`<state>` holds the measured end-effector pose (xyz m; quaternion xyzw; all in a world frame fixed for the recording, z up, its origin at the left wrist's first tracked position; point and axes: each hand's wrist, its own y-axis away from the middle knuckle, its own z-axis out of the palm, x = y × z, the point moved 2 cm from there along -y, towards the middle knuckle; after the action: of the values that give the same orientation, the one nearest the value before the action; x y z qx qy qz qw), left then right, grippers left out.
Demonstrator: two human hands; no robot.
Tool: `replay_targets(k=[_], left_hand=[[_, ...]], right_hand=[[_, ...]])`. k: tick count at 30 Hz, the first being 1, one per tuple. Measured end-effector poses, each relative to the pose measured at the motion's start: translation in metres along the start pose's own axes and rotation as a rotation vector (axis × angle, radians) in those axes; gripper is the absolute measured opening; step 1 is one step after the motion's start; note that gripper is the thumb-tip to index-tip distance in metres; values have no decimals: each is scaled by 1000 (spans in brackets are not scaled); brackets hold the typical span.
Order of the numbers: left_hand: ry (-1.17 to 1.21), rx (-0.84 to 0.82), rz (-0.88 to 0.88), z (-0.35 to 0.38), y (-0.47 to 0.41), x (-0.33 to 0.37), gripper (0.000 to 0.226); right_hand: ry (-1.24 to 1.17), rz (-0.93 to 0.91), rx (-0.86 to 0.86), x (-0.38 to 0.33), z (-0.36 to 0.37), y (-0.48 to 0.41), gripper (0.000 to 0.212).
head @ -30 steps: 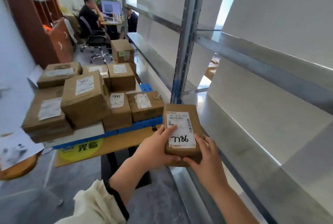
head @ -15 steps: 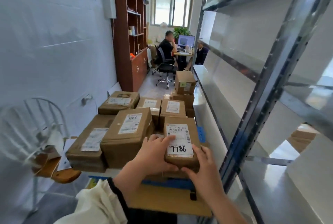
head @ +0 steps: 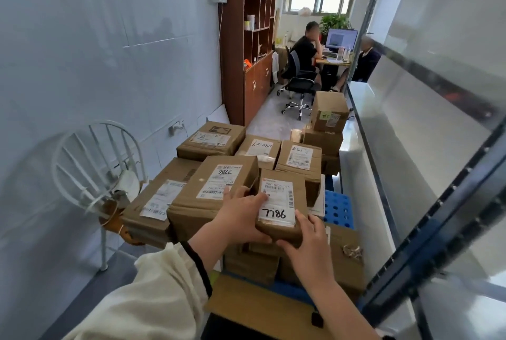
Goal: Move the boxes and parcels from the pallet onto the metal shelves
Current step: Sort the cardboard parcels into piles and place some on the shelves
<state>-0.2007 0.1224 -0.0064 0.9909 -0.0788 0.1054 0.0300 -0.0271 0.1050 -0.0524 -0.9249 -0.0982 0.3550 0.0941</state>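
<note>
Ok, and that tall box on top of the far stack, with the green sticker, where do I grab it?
Likely by its left and right walls, one hand each, reaching in from the near side. The tall box stands upright above its neighbours, so both walls look clear, while its base sits flat on the box below.

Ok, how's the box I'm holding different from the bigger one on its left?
The held box is smaller and narrower than the bigger box. Your left hand and right hand grip the held box; the bigger box sits in the pile. Both are brown cardboard, white labels.
</note>
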Motion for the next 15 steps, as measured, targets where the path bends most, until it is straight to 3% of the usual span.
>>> replay_targets(k=[7, 15], left_hand=[[-106, -37, -25, 9, -3, 0, 96], [-207, -44, -1, 11, -3, 0, 78]], right_hand=[[-12, 8, 8, 7, 17, 0, 74], [13, 4, 17, 9, 32, -3, 70]])
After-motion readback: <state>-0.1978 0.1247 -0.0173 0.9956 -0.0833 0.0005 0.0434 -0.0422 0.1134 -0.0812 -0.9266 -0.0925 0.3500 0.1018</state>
